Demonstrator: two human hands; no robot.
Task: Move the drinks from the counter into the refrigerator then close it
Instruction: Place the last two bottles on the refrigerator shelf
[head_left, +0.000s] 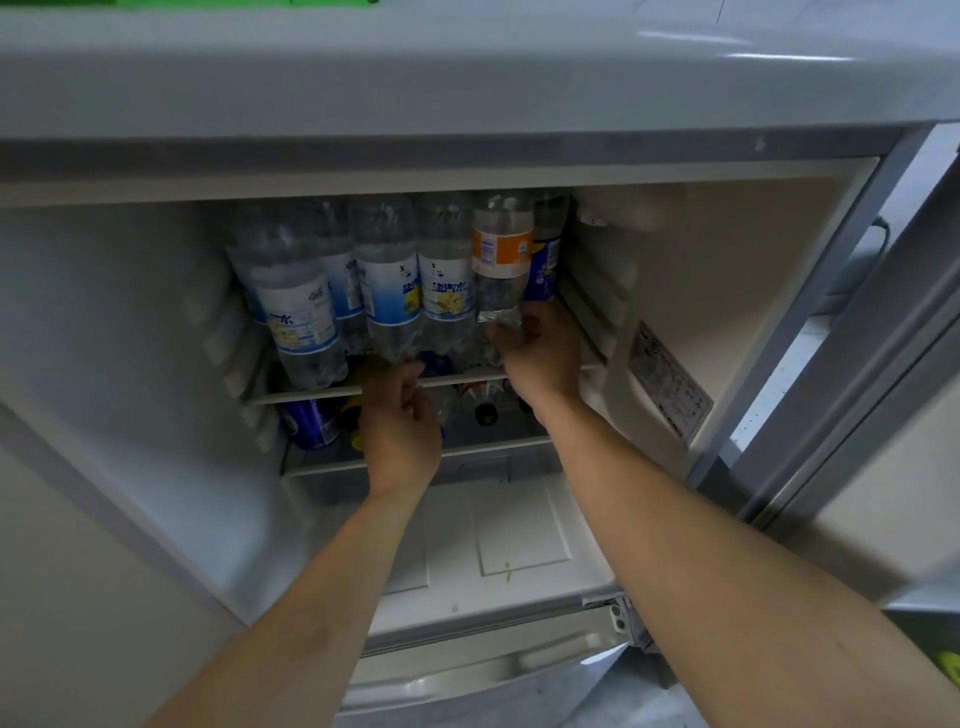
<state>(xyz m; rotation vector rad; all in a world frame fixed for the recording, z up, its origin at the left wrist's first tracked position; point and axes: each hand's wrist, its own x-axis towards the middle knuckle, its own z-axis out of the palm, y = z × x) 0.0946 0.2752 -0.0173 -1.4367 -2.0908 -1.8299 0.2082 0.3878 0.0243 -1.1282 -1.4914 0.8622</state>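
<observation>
The open refrigerator (156, 322) fills the view. Several clear plastic bottles with blue-and-white labels (389, 291) stand packed on its upper shelf (291, 393). At the row's right end is a clear bottle with an orange label (501, 254), and my right hand (540, 353) grips its base from below. A blue-labelled bottle (545, 260) stands just behind it. My left hand (402, 426) is at the shelf's front edge, its fingers curled around the bottom of a clear bottle under the row. Which bottle that is I cannot tell.
On the lower shelf lie a blue can (309, 423), a yellow-capped item (356, 415) and a dark-capped bottle (483, 410). The fridge door (883, 364) stands open at the right. Below is a white drawer cover (519, 530) and the lower compartment's door (467, 670).
</observation>
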